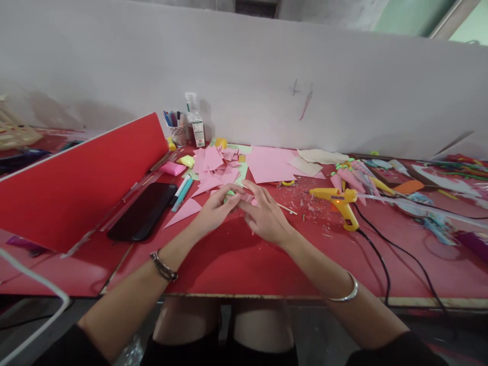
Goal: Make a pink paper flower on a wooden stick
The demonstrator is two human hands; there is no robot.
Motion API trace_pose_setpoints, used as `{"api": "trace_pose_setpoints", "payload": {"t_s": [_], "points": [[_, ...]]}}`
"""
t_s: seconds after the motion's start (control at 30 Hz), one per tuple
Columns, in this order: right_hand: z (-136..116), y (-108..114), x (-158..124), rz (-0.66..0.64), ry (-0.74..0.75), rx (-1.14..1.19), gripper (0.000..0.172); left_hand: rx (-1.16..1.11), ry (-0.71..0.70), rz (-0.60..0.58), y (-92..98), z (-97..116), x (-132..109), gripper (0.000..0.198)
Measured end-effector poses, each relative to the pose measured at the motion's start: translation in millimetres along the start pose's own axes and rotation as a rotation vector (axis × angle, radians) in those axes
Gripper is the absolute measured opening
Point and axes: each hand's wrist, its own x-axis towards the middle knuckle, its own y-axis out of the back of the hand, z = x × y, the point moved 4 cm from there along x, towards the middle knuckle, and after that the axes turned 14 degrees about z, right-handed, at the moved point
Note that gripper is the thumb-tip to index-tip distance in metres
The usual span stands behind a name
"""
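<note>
Over the front middle of the red table, my left hand [218, 207] and my right hand [266, 213] meet at the fingertips. The left fingers are bent and pinched together, with a small bright green bit [229, 193] showing among them. My right fingers curl in toward the left ones, and a pale pink edge shows by them. What the hands hold is mostly covered by the fingers. Just beyond them lie pink paper scraps [211, 158] and a large pink paper sheet [271, 165].
A yellow glue gun [345, 206], its light glowing, lies at right with a black cord. Pink cones [348, 178] stand behind it. At left are a black phone [143, 211], markers [182, 194] and a red board [87, 183]. A pen cup [177, 133] and bottle [196, 124] stand behind.
</note>
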Motion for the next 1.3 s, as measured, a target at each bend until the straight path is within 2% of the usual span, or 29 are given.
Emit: {"api": "trace_pose_setpoints", "payload": {"t_s": [0.13,0.27,0.4,0.53,0.63,0.83,0.9,0.97,1.03,1.17,1.23,1.3], "points": [[-1.3,-1.1,0.4,-0.010,0.019,0.003,0.050,-0.029,0.015,0.041,-1.1,-1.2,-0.3,0.029],[-2.1,-1.2,0.9,-0.017,0.021,-0.003,0.056,-0.028,0.104,0.125,2.0,-6.4,1.1,0.033],[-2.9,-0.8,0.3,-0.015,0.046,0.015,0.058,-0.146,0.253,0.034,2.0,-11.8,1.0,0.050],[-2.7,-1.3,-0.2,-0.006,0.048,0.012,0.054,-0.073,0.171,-0.034,0.1,-7.6,0.9,0.030],[-2.7,-1.5,0.5,-0.004,0.045,0.004,0.052,-0.047,0.148,0.044,0.3,-7.2,1.3,0.022],[-2.7,1.0,1.2,0.010,-0.004,0.104,0.052,-0.137,0.248,0.264,11.1,-17.0,4.4,0.032],[-0.9,1.5,1.4,0.051,-0.075,0.198,0.052,-0.151,0.298,0.282,13.8,-19.3,5.5,0.036],[4.3,0.8,1.5,0.113,-0.216,0.350,0.051,-0.151,0.349,0.255,13.5,-19.5,5.7,0.037],[11.6,-2.8,0.4,0.159,-0.401,0.572,0.049,-0.179,0.370,0.239,12.3,-17.1,5.5,0.035],[21.4,-14.0,-2.8,0.157,-0.729,1.084,0.041,-0.273,0.381,0.249,9.8,-11.9,4.0,0.019],[22.7,-16.5,-3.1,0.164,-0.829,1.273,0.038,-0.305,0.383,0.256,9.0,-11.2,3.9,0.014],[23.4,-16.5,-2.6,0.189,-0.897,1.386,0.035,-0.312,0.388,0.269,9.7,-12.8,5.1,0.021]]}}
